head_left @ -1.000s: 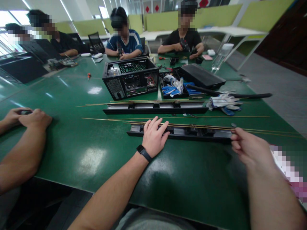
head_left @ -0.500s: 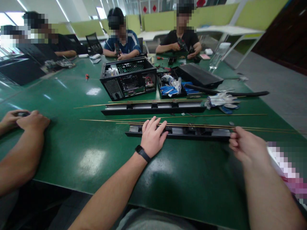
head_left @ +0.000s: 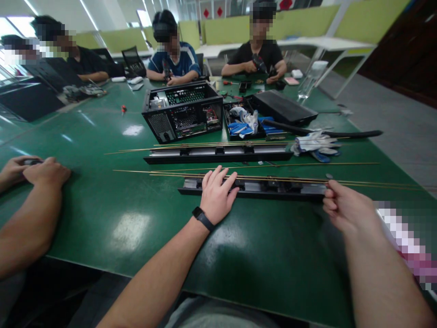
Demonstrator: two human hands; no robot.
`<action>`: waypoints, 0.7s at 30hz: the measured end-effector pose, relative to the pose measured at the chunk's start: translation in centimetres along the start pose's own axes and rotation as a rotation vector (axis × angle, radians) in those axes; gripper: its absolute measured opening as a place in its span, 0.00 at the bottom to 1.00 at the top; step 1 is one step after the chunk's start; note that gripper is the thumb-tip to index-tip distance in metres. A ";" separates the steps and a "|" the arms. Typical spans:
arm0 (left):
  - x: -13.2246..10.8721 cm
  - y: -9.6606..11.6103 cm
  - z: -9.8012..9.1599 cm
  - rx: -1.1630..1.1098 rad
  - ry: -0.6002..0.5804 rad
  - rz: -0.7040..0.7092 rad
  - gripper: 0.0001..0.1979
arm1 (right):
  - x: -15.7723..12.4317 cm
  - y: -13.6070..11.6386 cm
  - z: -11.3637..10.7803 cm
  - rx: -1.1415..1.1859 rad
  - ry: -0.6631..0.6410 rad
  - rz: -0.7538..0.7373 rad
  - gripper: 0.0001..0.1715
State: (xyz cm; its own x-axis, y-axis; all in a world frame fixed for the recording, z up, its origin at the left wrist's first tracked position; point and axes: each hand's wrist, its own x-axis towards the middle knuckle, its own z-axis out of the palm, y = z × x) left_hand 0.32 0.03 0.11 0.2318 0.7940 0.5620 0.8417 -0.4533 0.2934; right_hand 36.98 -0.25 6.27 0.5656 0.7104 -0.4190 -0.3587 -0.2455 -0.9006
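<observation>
Green table; left hand spread on near rail; right hand pinching rod by rail's right end, rod lying leftward along rail.

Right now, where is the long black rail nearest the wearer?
In the head view, the near rail lies just right of centre on the green table, its left part under the left hand, its right end beside the right hand.

Black computer case noted. Right of it: gloves, clear bottle. Left of it: red item, possibly a tool.
</observation>
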 end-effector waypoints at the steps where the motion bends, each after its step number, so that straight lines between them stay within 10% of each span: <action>1: 0.0 0.0 0.0 -0.002 0.000 -0.001 0.23 | -0.6 0.0 0.4 -0.022 -0.006 0.023 0.17; 21: 0.0 0.0 0.0 -0.012 -0.006 -0.008 0.23 | -3.2 -1.0 2.1 -0.018 0.021 0.032 0.23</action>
State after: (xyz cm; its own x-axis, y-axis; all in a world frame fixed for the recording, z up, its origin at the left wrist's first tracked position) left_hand 0.31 0.06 0.13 0.2279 0.8004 0.5545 0.8376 -0.4515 0.3076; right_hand 33.95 -0.85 8.76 0.5694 0.6883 -0.4495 -0.3638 -0.2794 -0.8886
